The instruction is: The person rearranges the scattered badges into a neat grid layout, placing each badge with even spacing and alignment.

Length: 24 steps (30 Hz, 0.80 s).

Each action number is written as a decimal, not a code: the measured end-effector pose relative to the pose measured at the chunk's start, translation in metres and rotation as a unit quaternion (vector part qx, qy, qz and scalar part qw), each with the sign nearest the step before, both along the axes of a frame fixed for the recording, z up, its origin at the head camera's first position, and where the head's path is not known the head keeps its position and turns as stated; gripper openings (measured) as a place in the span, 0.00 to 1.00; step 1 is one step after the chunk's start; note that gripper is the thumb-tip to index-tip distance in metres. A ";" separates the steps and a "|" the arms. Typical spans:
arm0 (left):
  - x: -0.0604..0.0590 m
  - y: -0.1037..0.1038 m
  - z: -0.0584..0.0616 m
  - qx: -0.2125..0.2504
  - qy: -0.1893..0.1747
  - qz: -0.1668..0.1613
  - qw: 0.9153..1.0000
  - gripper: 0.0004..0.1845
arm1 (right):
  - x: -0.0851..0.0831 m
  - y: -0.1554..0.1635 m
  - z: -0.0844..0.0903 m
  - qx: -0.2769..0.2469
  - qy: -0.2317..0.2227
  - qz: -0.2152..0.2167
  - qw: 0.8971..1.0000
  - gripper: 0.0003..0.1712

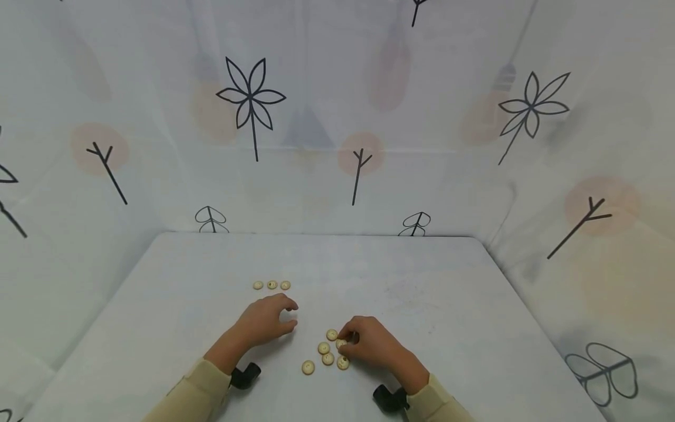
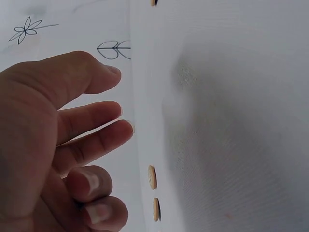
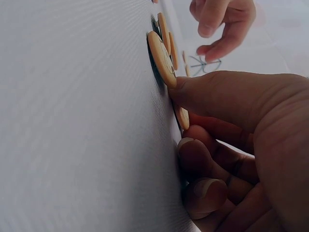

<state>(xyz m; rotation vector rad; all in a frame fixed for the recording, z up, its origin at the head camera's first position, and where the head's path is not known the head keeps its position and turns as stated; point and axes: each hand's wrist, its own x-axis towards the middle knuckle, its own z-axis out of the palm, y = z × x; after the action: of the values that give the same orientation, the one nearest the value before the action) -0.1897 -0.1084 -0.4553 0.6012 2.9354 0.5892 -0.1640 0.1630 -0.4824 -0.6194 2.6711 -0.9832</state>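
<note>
Several small round pale-wood discs with dark markings lie on the white table. My right hand (image 1: 377,344) pinches one disc (image 3: 182,117) between thumb and fingers, low at the table surface. Close to its thumb in the right wrist view lies another disc (image 3: 162,59). Around that hand sit more loose discs, such as one (image 1: 328,358) at the cluster's middle and one (image 1: 308,367) further left. My left hand (image 1: 266,319) hovers holding nothing, thumb and fingers apart. Just beyond it, three discs form a row, with the middle disc (image 1: 272,285) between the other two.
The white table (image 1: 422,275) reaches back to a pale cloth (image 1: 316,193) printed with flowers and twigs, which also hangs along both sides. A black wrist camera (image 1: 245,375) is worn at the left wrist, another black camera (image 1: 390,399) at the right.
</note>
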 end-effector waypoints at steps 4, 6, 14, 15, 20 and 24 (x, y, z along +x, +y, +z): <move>0.002 0.000 -0.001 -0.003 -0.001 -0.007 1.000 0.15 | 0.000 -0.001 0.000 0.002 0.003 -0.001 1.000 0.10; 0.005 0.000 -0.001 -0.003 -0.002 -0.016 1.000 0.15 | 0.001 -0.001 0.001 0.004 0.003 -0.003 1.000 0.10; 0.015 0.004 -0.002 -0.008 0.008 -0.044 0.999 0.16 | 0.000 -0.002 0.001 0.008 -0.007 -0.011 1.000 0.10; 0.016 0.004 -0.001 -0.007 0.006 -0.045 0.999 0.16 | 0.000 -0.002 0.001 0.007 -0.006 -0.009 1.000 0.10; 0.022 0.007 -0.002 -0.009 -0.010 -0.053 0.999 0.16 | 0.000 -0.002 0.001 0.005 -0.005 -0.008 1.000 0.10; 0.026 0.009 -0.003 -0.004 -0.025 -0.063 0.998 0.16 | 0.000 -0.002 0.000 0.008 -0.009 -0.011 1.000 0.10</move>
<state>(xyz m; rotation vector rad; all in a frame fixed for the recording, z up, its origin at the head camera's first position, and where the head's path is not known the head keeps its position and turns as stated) -0.1638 -0.0995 -0.4584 0.7513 2.8269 0.5711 -0.1644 0.1609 -0.4819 -0.5759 2.6730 -0.9687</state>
